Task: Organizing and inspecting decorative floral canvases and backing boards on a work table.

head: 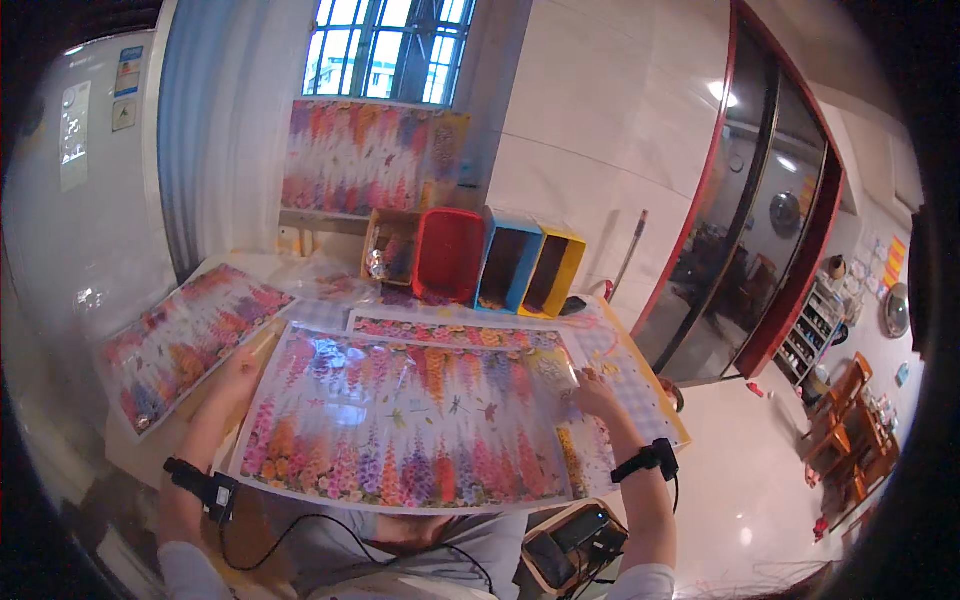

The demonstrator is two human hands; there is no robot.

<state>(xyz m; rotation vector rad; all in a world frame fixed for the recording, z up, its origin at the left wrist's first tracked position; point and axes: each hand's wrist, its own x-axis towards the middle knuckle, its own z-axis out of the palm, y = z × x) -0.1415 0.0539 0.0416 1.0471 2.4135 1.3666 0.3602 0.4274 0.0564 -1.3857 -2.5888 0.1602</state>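
Observation:
A large glossy floral sheet [420, 420] spans the table's front, its near edge above my lap. It is printed with flower spikes, dragonflies and leaves, and light glares off its upper left. My left hand [241, 369] grips its left edge, fingertips partly hidden. On the opposite side, my right hand [591, 391] holds the right edge near a pale patterned panel. Behind it, another floral sheet [450, 331] lies mostly covered. A third floral sheet [199, 337] rests slantwise beyond my left forearm.
Along the back stand a cardboard box [367, 251], a red plastic bin [450, 255], a blue box [511, 262] and a yellow box [574, 262], openings facing me. Another floral print [352, 157] stands below the window. A basket [574, 544] with cabled devices sits near my right thigh.

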